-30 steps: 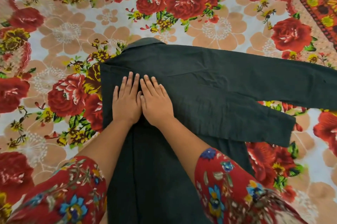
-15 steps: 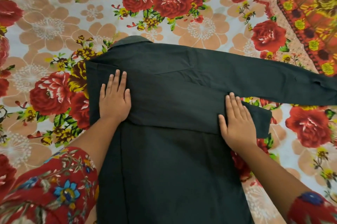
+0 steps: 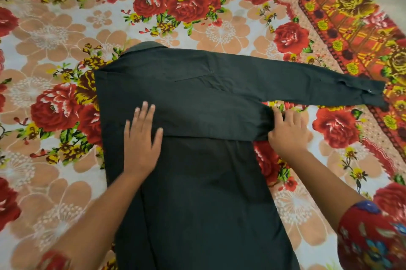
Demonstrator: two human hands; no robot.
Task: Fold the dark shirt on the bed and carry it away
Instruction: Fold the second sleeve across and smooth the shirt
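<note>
— What's on the bed?

— A floral bedspread (image 3: pixel 55 34) covers all of it, with red roses and a patterned border (image 3: pixel 351 34) along the far right. The shirt (image 3: pixel 208 192), dark, lies flat in the middle of it. Its collar (image 3: pixel 147 46) is at the far end and its hem runs off the near edge of view.

— And the sleeves?

— The far sleeve (image 3: pixel 307 85) stretches out to the right, with its cuff (image 3: pixel 371 94) on the border. The near sleeve (image 3: pixel 208 122) is folded across the body from the left and ends at the shirt's right edge.

— The hands?

— The left hand (image 3: pixel 141 142) lies flat with fingers spread. It presses on the near sleeve and the body just below it, left of centre. The right hand (image 3: pixel 285 131) is at that sleeve's end, with the thumb on top of the bunched cloth and the fingers curled round it, gripping it just past the shirt's right edge.
</note>
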